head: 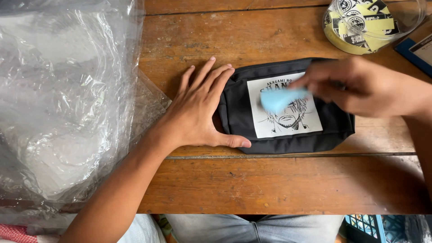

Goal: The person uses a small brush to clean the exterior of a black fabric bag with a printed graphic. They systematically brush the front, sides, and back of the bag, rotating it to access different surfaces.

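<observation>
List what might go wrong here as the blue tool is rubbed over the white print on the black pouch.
1. The left hand pins only one end of the black pouch, so it might slide.
2. The right hand is motion-blurred; the blue tool could crease the white print.

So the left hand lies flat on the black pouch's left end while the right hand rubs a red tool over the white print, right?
Not quite: the tool is light blue, not red, as the head view shows, though it is blurred. The rest holds: the left hand lies flat on the black pouch's left end, and the right hand holds the tool over the white print.
</observation>
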